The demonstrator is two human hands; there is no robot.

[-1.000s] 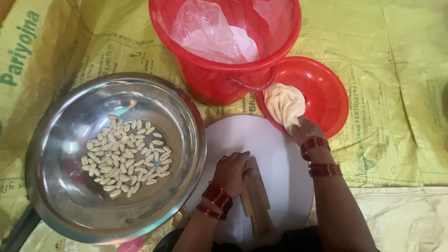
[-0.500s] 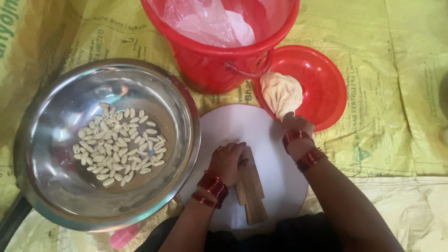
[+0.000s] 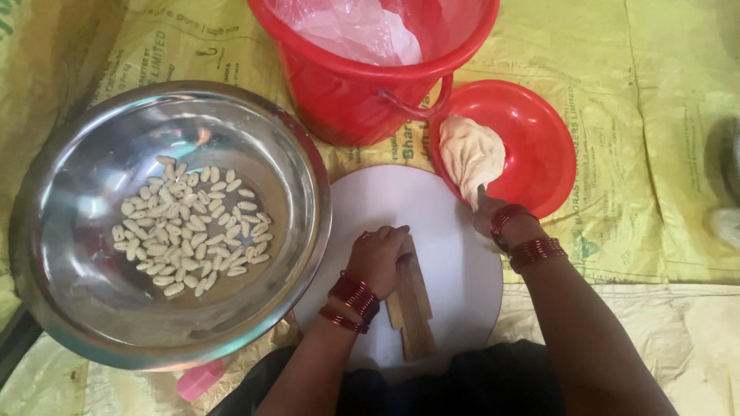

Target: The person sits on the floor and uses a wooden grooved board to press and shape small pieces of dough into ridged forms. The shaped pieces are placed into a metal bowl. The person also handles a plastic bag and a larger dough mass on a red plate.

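dough lump (image 3: 470, 154) sits in the red lid (image 3: 539, 146), the right hand (image 3: 487, 216) pinching its lower edge. left hand (image 3: 379, 258) curls closed on the ridged wooden board (image 3: 412, 308) lying on the white round board (image 3: 432, 223), beside a steel bowl (image 3: 69, 254) of shaped dough pieces (image 3: 189, 225).

Single view only: the head-worn camera looked almost straight down from above the seated person's lap, so no second view shared anything with it. It sat close; both forearms entered from the bottom edge. The frame centred on the round white board (image 3: 432, 223), with the left hand (image 3: 379, 258) on it and the right hand (image 3: 487, 216) at its upper right rim. The steel bowl (image 3: 69, 308) filled the left side. The red bucket (image 3: 347, 100) was cut off by the top edge. Yellow printed sacking (image 3: 663, 139) ran off at the right.
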